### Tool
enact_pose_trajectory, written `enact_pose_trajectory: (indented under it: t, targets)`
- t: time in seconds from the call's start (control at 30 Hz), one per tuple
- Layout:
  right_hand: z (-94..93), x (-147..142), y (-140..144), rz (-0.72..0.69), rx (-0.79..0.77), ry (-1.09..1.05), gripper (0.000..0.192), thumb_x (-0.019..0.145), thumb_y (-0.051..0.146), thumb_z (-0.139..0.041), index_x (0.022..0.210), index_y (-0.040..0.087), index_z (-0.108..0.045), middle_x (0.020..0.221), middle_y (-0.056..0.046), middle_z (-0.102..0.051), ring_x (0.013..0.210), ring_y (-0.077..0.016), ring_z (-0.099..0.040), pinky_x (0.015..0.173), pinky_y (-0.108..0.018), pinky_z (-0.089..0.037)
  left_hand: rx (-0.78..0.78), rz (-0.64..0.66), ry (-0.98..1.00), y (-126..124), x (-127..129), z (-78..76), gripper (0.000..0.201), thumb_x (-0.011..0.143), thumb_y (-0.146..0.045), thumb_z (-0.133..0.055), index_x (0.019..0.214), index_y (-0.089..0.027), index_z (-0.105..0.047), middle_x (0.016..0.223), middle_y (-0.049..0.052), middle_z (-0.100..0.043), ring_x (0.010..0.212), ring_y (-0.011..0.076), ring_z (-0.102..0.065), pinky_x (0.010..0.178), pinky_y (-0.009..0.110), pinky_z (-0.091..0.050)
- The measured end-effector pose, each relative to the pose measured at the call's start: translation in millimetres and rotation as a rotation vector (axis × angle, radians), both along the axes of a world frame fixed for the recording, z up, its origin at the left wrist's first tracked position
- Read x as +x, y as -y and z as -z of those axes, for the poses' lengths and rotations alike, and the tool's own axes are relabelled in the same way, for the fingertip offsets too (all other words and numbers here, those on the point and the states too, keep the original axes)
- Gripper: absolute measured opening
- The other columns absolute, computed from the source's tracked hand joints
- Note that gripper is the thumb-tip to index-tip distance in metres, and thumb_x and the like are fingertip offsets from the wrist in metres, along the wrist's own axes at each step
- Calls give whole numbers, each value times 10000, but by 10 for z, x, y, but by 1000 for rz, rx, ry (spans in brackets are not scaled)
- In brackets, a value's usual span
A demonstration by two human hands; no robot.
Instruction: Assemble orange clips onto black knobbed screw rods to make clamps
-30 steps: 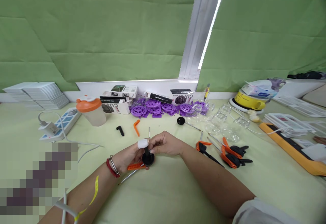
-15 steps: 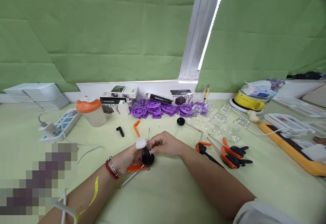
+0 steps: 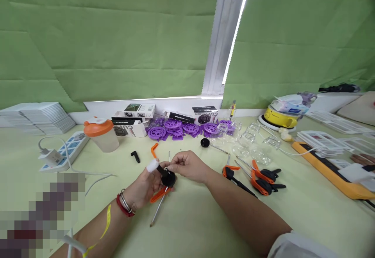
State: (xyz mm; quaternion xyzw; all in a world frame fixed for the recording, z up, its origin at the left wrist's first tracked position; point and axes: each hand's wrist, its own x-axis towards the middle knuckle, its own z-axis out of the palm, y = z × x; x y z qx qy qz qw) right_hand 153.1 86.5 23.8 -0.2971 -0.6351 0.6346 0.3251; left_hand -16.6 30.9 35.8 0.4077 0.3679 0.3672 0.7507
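My left hand (image 3: 149,185) is closed around a black and orange assembly: a black round disc (image 3: 168,178), a black arm, an orange lever (image 3: 159,194) and a thin metal rod (image 3: 158,211) pointing down toward me. A white wrap covers one fingertip of that hand. At the disc's upper edge, my right hand (image 3: 186,166) pinches with thumb and forefinger; what lies between them is too small to make out. Beyond the hands, a bent orange piece (image 3: 154,150) and a bent black piece (image 3: 135,156) lie on the table.
Orange and black clamps (image 3: 263,181) with metal rods lie right, below a black disc on a rod (image 3: 205,142). Purple plastic parts (image 3: 172,125), boxes (image 3: 129,129) and clear rings (image 3: 250,135) line the back. An orange-lidded shaker (image 3: 105,140) and power strip (image 3: 70,148) stand left.
The assembly has turned in my left hand, so its rod points more straight toward me and its black arm leans left. My right hand stays pinched at the disc. The view has shifted slightly.
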Motion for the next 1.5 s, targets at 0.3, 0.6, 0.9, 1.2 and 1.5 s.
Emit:
enact_pose_trajectory:
  t: [0.3,0.6,0.9,1.2,1.5]
  targets:
    - [-329,-59,385,-104,-203,140,425,808,511,-561,608,137,-549,510,18,-547,348,-40,-354,359,-209,-250,762,-233,-268,193,122,212,944,580,-614,-713,1355,-256,-311,1462,126,-171,1354,398,-157,1069,502,-258]
    - [-139,432,547,81,200,772,251,785,332,-580,609,166,-513,522,29,-461,442,-79,-381,439,-223,-248,906,-29,-601,205,120,405,1030,634,-388,-776,1442,-292,-143,1540,117,-25,1405,354,-53,1124,530,-136]
    - [44,769,458,153,499,1396,201,855,200,-485,872,116,-668,924,-152,-680,866,-263,-647,680,-307,-441,780,-137,-766,123,116,365,159,825,-340,-531,781,-229,-635,827,54,-638,781,217,-562,739,314,-428]
    - [-106,777,489,222,472,1548,369,780,-59,-376,1025,78,-615,908,-168,-689,874,-260,-671,685,-306,-461,611,-249,-846,64,95,381,266,771,-370,-550,578,-188,-525,543,-17,-455,549,132,-368,530,235,-270]
    - [-91,775,474,206,493,1601,389,776,-69,-365,1044,72,-609,927,-178,-688,889,-267,-672,690,-308,-468,594,-218,-801,63,121,391,357,758,-393,-551,513,-198,-380,516,-39,-339,529,115,-282,511,231,-226]
